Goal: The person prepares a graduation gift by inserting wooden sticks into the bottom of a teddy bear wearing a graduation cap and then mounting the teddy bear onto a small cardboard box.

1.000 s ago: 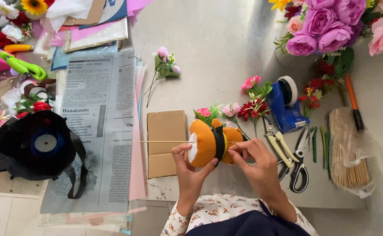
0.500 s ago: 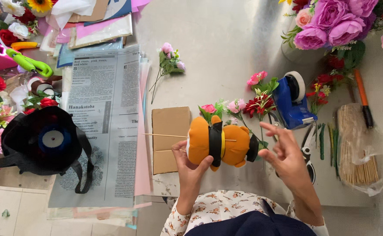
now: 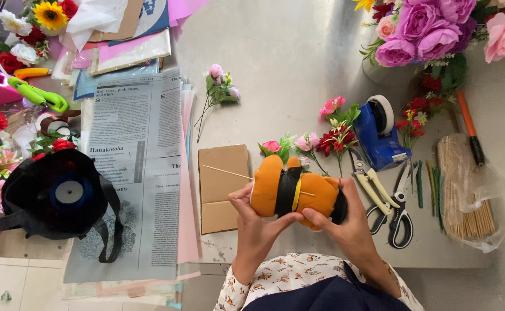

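Your left hand [image 3: 256, 222] and right hand [image 3: 344, 227] both clasp the orange plush toy [image 3: 293, 192] (thin wooden stick [image 3: 229, 172] through it), held above the table edge [image 3: 229, 253], beside the cardboard piece [image 3: 222, 187] and scissors [image 3: 399, 216].

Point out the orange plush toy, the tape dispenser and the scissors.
orange plush toy [image 3: 320, 196], head view, orange body right of the black band.
tape dispenser [image 3: 374, 138], head view, blue body.
scissors [image 3: 403, 198], head view, near the pivot.
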